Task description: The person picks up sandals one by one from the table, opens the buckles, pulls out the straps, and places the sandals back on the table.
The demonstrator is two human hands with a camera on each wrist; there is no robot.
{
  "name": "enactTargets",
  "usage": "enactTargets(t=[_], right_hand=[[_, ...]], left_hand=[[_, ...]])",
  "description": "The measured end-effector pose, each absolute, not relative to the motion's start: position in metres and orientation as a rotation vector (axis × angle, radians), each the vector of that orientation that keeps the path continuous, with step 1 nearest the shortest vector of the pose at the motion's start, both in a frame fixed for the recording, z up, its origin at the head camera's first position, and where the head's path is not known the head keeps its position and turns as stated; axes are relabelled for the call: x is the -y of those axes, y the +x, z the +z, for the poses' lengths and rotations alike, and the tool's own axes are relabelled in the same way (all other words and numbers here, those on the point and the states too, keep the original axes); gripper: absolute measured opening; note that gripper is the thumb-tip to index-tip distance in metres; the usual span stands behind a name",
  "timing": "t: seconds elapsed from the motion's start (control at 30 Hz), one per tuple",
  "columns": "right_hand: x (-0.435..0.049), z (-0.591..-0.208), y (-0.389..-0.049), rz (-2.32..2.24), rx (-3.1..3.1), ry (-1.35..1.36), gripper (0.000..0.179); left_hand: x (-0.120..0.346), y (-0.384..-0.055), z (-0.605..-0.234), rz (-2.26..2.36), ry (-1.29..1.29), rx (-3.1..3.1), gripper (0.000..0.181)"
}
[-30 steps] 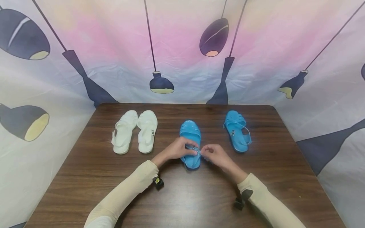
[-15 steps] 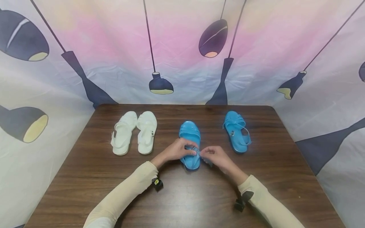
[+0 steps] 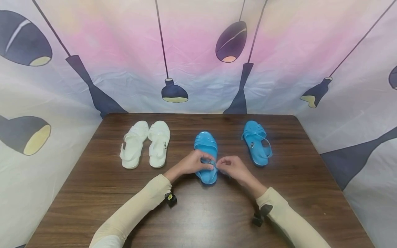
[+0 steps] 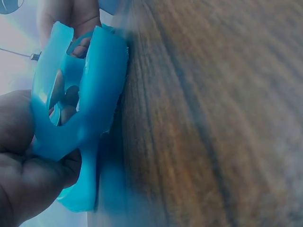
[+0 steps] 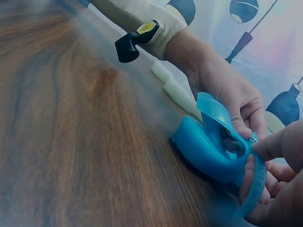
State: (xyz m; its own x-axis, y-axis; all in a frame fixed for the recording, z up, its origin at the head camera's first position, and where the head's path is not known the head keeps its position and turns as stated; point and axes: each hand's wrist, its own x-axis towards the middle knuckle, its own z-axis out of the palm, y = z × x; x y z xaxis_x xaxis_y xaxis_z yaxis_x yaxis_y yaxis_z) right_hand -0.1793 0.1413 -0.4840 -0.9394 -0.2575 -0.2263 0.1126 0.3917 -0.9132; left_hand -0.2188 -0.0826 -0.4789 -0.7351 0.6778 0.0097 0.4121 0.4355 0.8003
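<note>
A blue jelly sandal point(image 3: 206, 139) lies on the table with its toe pointing away from me. My left hand point(image 3: 193, 162) reaches over it from the left, thumb and fingers pinching the ankle strap by the small metal buckle point(image 3: 212, 163). On the sandal's right side, my right hand point(image 3: 232, 167) pinches the strap close to that buckle. In the right wrist view the strap's loose end point(image 5: 258, 184) curves down past the right fingers. From behind, the left wrist view shows the heel part point(image 4: 104, 71) upright between the hands.
A second blue sandal point(image 3: 255, 141) lies at the right, its strap looped out sideways. Two white sandals point(image 3: 134, 144) stand side by side at the left. The brown wooden table point(image 3: 198, 217) ends at a lamp-patterned curtain point(image 3: 130, 44).
My right hand and wrist have shifted slightly left, closer to the buckle. The left hand keeps its hold, and the sandals stay where they were.
</note>
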Motion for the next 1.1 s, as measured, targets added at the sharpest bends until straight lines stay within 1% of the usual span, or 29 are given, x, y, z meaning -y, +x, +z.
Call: enactTargets(t=[0.3, 0.63, 0.87, 1.1], right_hand=[[-0.146, -0.4867, -0.1731, -1.513, -2.336, -0.051, 0.017], [-0.1446, -0.4883, -0.1761, -1.571, -2.307, -0.039, 0.015], [-0.1443, -0.4842, -0.1785, -1.595, -2.259, -0.02, 0.02], [-0.1483, -0.4851, -0.1757, -1.562, -2.257, 0.001, 0.022]], left_hand=[[0.0833, -0.2182, -0.4828, 1.193, 0.945, -2.406, 0.018], [0.0832, -0.2194, -0.4805, 1.201, 0.949, -2.362, 0.024], [0.082, -0.2208, -0.4798, 1.207, 0.975, -2.351, 0.023], [0.0838, -0.2198, -0.4793, 1.191, 0.948, -2.383, 0.024]])
